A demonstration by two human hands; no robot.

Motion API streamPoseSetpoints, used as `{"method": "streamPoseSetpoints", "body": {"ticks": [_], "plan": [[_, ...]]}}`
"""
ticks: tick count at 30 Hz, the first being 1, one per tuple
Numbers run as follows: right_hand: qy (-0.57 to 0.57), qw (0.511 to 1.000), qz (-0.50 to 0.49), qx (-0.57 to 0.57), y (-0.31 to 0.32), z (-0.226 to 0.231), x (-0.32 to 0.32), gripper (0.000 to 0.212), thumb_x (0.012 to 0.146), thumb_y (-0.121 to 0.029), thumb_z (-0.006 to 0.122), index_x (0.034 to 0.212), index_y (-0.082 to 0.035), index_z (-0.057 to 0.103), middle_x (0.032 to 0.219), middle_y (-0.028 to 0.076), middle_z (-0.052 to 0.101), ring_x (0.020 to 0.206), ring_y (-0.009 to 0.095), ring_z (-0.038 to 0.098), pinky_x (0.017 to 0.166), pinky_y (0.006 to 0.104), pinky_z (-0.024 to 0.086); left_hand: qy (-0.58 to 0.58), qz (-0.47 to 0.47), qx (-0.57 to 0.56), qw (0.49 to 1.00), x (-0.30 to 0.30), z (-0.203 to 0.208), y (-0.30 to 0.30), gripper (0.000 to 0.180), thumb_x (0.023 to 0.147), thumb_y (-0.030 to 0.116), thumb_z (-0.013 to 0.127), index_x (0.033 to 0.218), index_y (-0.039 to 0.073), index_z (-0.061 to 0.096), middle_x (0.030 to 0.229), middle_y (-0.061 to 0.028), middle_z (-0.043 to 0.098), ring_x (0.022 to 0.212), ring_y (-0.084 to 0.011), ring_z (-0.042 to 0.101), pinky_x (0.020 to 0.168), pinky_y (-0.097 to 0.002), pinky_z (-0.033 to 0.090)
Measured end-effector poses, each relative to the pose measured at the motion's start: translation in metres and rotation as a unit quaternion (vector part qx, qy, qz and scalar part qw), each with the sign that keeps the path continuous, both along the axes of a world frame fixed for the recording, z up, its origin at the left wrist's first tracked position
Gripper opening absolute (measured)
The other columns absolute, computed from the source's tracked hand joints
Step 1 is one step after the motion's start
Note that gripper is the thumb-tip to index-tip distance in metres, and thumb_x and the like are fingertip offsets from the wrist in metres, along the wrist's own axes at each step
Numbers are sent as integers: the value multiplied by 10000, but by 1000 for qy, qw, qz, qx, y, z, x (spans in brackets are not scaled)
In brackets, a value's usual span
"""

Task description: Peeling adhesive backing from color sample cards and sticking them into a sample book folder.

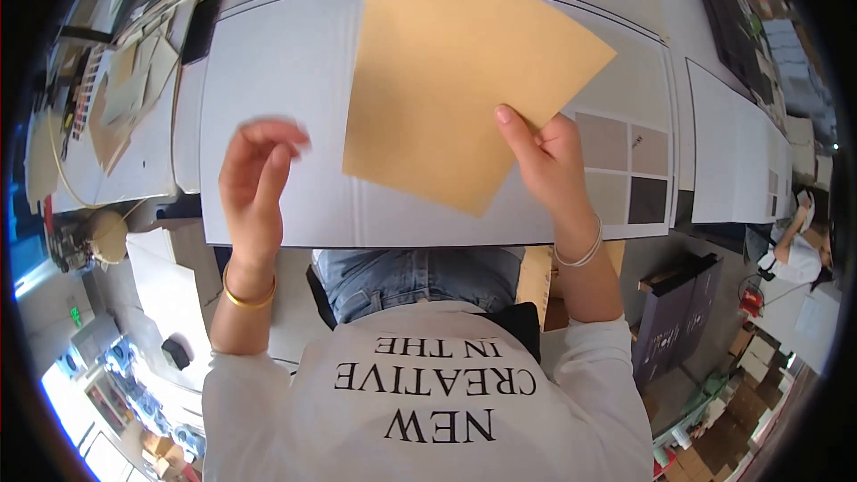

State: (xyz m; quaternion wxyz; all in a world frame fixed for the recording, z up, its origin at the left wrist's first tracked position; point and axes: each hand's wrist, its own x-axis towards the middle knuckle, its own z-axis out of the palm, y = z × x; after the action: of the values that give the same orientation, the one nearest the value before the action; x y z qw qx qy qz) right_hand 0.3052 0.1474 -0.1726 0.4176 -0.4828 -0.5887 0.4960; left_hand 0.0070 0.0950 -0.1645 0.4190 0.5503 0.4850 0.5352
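Right hand (546,150) is pinching tan paper sheet (446,80) at its lower-right edge, thumb on top. Left hand (254,174) is showing motion blur, curling loosely, holding nothing, sitting left of the sheet. Sheet is spanning above white board (277,80), near its dark grey block (647,201); can't tell if touching. Risk, my guess: one-sided grip could be letting the free side sag, creasing or skewing it.
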Motion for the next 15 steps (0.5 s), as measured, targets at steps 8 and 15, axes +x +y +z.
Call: {"method": "streamPoseSetpoints", "body": {"ticks": [8,15], "plan": [[-55,986,150,45,-19,11,-32,177,913,-179,629,896,-6,663,647,86,606,528,140,501,524,270,416,-101,61,-50,992,9,-12,-5,502,967,207,549,1368,-34,367,1328,-129,497,1174,-190,505,991,-322,393],[3,998,-46,34,-35,12,-13,177,945,-136,616,921,30,671,695,-24,613,617,42,480,561,206,388,24,39,36,998,30,-32,-79,118,850,-6,638,899,10,532,809,-79,545,719,-166,492,636,-280,415]]}}
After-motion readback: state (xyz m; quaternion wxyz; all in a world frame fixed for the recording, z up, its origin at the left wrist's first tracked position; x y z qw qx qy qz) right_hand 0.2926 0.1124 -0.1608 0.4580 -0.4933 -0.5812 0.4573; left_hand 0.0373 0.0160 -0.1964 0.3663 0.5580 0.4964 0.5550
